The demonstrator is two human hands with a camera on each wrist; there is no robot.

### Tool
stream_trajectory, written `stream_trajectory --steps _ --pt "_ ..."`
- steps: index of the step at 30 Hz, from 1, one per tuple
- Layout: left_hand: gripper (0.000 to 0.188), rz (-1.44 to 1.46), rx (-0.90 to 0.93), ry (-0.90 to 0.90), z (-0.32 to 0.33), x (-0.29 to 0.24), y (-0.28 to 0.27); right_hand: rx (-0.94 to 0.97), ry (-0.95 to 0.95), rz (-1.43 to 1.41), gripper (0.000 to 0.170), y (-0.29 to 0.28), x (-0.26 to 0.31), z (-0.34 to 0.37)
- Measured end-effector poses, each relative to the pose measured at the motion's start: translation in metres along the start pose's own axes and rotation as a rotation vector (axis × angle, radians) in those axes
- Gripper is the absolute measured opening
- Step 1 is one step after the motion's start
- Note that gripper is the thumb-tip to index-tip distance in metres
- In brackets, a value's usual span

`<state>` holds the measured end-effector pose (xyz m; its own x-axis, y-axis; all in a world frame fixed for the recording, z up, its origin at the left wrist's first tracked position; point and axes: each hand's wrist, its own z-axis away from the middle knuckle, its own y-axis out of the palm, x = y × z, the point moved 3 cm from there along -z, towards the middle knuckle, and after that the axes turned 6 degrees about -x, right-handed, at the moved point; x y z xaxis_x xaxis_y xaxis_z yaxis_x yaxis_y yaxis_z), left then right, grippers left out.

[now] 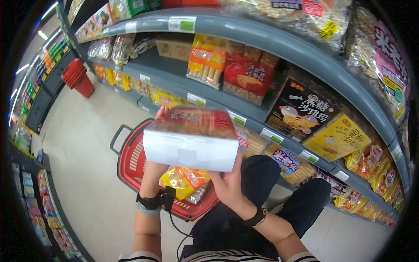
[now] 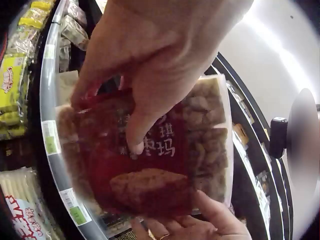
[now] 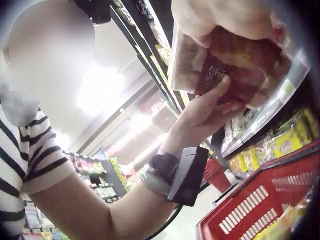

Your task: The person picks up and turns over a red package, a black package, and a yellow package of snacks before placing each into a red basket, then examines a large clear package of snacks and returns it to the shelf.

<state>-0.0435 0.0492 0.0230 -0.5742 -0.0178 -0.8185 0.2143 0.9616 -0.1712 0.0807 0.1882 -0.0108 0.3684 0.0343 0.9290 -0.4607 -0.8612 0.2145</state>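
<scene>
Steadying a red-fronted snack pack [image 1: 218,120] before a store shelf [image 1: 168,65], the left hand [image 2: 150,65] and right hand [image 1: 229,183] share the load in a shop aisle. The pack is held up left of the dark-trousered knees [image 1: 262,172], its white side panel [image 1: 187,153] facing near, with the red basket [image 1: 125,168] below. Handling it well appears to call for even support at both ends, light thumbs on the clear wrapping so the brittle-looking pieces are not crushed, and slow turns well away from the shelf edge. The left grip is closed on the pack, thumb laid across the printed front, other fingers largely hidden. The right grip also holds it, thumb and fingers bent about the right end; how firmly either squeezes cannot be told.
</scene>
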Motion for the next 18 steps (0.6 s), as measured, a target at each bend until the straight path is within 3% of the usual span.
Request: stream_trajectory --steps 3,4,7,8,9,11,12,13,15,18 --pt "0.076 -0.01 0.046 0.226 -0.04 0.002 0.022 -0.014 -0.137 0.07 0.073 -0.01 0.02 -0.029" --pt "0.069 0.14 0.017 0.219 -0.054 0.012 0.033 -0.038 -0.194 0.085 0.074 -0.013 0.027 -0.043" --pt "0.051 -0.046 0.061 0.394 -0.092 0.027 0.063 -0.088 -0.306 0.17 0.077 -0.032 0.024 -0.08" --pt "0.052 0.081 0.081 0.275 -0.096 0.025 0.075 -0.093 -0.314 0.147 0.078 -0.038 0.02 -0.089" --pt "0.052 0.091 0.082 0.291 -0.098 0.027 0.079 -0.098 -0.322 0.123 0.079 -0.042 0.021 -0.097" --pt "0.052 0.122 0.175 0.01 -0.106 0.042 0.09 -0.117 -0.325 0.175 0.079 -0.046 0.025 -0.1" --pt "0.052 0.129 0.295 -0.265 -0.111 0.042 0.094 -0.131 -0.308 0.222 0.08 -0.047 0.025 -0.101" --pt "0.05 0.018 0.393 -0.154 -0.122 0.057 0.099 -0.126 -0.3 0.204 0.082 -0.049 0.021 -0.104" --pt "0.05 0.221 0.248 -0.142 -0.124 0.05 0.107 -0.188 -0.263 0.171 0.082 -0.052 0.018 -0.107" --pt "0.052 0.036 0.276 -0.118 -0.139 0.048 0.117 -0.191 -0.237 0.168 0.082 -0.06 0.01 -0.119"
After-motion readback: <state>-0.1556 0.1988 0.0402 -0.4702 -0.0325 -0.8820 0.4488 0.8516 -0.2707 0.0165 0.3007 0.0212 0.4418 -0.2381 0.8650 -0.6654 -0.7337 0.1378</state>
